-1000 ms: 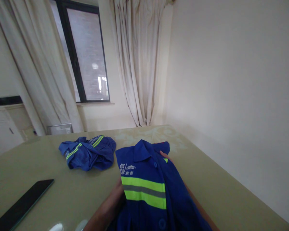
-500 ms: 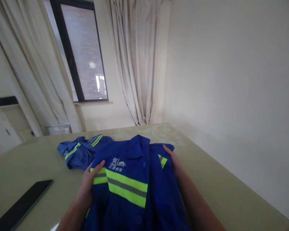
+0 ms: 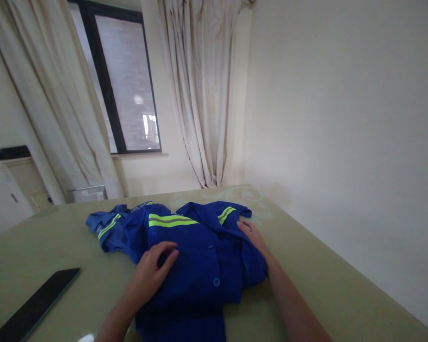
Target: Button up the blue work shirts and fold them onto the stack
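Observation:
A dark blue work jacket with yellow-green and grey reflective stripes and buttons down its front lies loosely spread on the table, its collar end pointing away from me. My left hand is over the jacket's left side, thumb and fingers curved but apart, with nothing gripped between them. On the other side, my right hand rests on the edge of the jacket near a striped sleeve, fingers stretched out. Behind the jacket's left shoulder lies a second, crumpled blue garment with similar stripes, partly covered.
The table has a glossy greenish top. A flat black slab-like object lies at its left. A plain wall runs along the right side. Beyond the far edge are curtains and a window.
The jacket, held up by both hands before, has gone down flat onto the table, away from me. My left hand has let go and moved slightly right; the right hand's fingers have loosened.

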Available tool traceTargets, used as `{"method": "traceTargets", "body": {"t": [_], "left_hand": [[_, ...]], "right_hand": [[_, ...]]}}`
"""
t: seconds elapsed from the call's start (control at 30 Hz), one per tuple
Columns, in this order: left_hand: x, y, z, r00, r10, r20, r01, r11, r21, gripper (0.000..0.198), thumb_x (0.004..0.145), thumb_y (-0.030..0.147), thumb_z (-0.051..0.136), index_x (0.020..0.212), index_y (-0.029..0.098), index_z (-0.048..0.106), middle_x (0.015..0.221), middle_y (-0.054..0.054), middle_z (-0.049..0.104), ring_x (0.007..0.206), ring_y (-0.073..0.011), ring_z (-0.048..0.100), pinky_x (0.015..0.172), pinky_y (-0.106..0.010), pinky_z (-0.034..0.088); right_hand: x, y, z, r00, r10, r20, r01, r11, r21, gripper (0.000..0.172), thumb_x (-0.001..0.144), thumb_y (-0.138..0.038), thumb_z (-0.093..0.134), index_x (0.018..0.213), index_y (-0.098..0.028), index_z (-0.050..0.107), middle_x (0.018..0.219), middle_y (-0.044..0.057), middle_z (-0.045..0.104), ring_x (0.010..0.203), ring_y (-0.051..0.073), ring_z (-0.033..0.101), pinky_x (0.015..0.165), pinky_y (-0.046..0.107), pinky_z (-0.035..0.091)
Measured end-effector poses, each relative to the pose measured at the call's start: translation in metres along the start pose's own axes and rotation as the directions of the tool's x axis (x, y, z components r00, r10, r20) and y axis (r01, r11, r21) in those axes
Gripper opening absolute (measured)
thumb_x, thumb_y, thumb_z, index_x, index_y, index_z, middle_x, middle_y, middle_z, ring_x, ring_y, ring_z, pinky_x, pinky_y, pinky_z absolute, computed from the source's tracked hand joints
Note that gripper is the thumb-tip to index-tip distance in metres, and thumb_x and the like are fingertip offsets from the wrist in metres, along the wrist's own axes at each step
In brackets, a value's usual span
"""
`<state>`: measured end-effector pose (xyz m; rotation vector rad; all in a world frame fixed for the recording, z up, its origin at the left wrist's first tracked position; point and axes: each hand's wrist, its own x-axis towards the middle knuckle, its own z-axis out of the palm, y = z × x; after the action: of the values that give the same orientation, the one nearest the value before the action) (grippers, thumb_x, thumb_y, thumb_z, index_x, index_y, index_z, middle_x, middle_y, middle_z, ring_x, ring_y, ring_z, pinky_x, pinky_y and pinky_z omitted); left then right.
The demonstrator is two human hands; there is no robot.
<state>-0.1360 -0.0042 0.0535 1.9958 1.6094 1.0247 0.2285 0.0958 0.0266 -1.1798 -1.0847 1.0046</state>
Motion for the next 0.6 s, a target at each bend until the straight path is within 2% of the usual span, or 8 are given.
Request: {"method": "traceTargets", "body": {"t": [0.07,0.13,0.17,0.27,0.37,0.47,0.53,0.6], "left_hand": [[-0.011,0.008,0.006,0.939,0.013,0.343,-0.027,0.999,0.036,0.063,0.081,0.063,0.069,0.136,0.031,0.063,0.143,-0.009,0.062,0.133,-0.0343,0.056,0.116,-0.053,0.041],[-0.019,0.012,0.015,0.87,0.013,0.493,-0.081,0.99,0.116,0.094,0.065,0.061,0.084,0.149,0.035,0.05,0.161,-0.008,0.042,0.147,-0.039,0.039,0.121,-0.058,0.03],[-0.021,0.012,0.021,0.865,0.018,0.502,-0.113,0.981,0.158,0.096,0.064,0.057,0.086,0.15,0.036,0.047,0.164,-0.007,0.037,0.149,-0.0396,0.033,0.122,-0.06,0.025],[-0.017,0.005,0.033,0.933,0.042,0.357,-0.142,0.955,0.26,0.048,0.089,0.036,0.064,0.137,0.033,0.062,0.152,-0.006,0.054,0.141,-0.0323,0.047,0.12,-0.055,0.033],[-0.005,-0.006,0.03,0.996,0.087,-0.009,-0.077,0.928,0.364,0.036,0.094,0.024,0.046,0.124,0.021,0.067,0.132,-0.012,0.067,0.121,-0.0301,0.061,0.108,-0.05,0.045],[0.004,-0.012,0.019,0.907,0.115,-0.405,0.075,0.902,0.425,0.03,0.096,0.03,0.042,0.112,0.015,0.062,0.114,-0.017,0.066,0.106,-0.0328,0.062,0.095,-0.05,0.049],[0.004,-0.006,0.016,0.889,0.111,-0.445,0.084,0.914,0.396,0.022,0.097,0.029,0.039,0.095,0.02,0.059,0.093,-0.011,0.065,0.089,-0.0284,0.063,0.083,-0.043,0.052],[-0.001,0.006,0.019,0.956,0.122,-0.265,-0.032,0.947,0.318,0.018,0.095,0.024,0.039,0.088,0.024,0.056,0.08,-0.003,0.062,0.074,-0.0216,0.062,0.071,-0.033,0.05]], "right_hand": [[-0.011,-0.007,0.001,0.991,0.121,0.054,-0.119,0.992,-0.045,0.041,0.061,-0.054,0.088,0.085,-0.024,0.075,0.091,0.007,0.078,0.108,0.035,0.068,0.103,0.053,0.05],[-0.026,-0.016,0.006,0.946,0.264,0.187,-0.259,0.964,-0.051,0.038,0.066,-0.051,0.086,0.089,-0.022,0.076,0.091,0.007,0.079,0.099,0.033,0.071,0.096,0.049,0.055],[-0.033,-0.02,0.009,0.913,0.308,0.266,-0.312,0.95,-0.031,0.036,0.07,-0.048,0.084,0.092,-0.021,0.077,0.093,0.007,0.079,0.095,0.032,0.073,0.093,0.047,0.057],[-0.046,-0.031,0.017,0.864,0.303,0.402,-0.376,0.92,0.114,0.031,0.072,-0.037,0.083,0.097,-0.021,0.075,0.095,0.006,0.079,0.084,0.026,0.075,0.084,0.04,0.06],[-0.047,-0.037,0.021,0.879,0.226,0.419,-0.378,0.866,0.327,0.034,0.073,-0.036,0.083,0.102,-0.022,0.072,0.1,0.006,0.079,0.086,0.022,0.075,0.085,0.035,0.06],[-0.044,-0.036,0.024,0.906,0.143,0.399,-0.325,0.839,0.436,0.048,0.077,-0.038,0.081,0.121,-0.024,0.067,0.122,0.009,0.073,0.11,0.024,0.071,0.098,0.04,0.055],[-0.046,-0.032,0.028,0.901,0.111,0.42,-0.288,0.876,0.386,0.066,0.074,-0.033,0.083,0.135,-0.028,0.058,0.139,0.01,0.064,0.124,0.027,0.064,0.104,0.045,0.051],[-0.049,-0.026,0.032,0.878,0.063,0.474,-0.221,0.933,0.285,0.086,0.068,-0.027,0.086,0.146,-0.032,0.047,0.149,0.009,0.055,0.13,0.03,0.059,0.105,0.048,0.05]]}}
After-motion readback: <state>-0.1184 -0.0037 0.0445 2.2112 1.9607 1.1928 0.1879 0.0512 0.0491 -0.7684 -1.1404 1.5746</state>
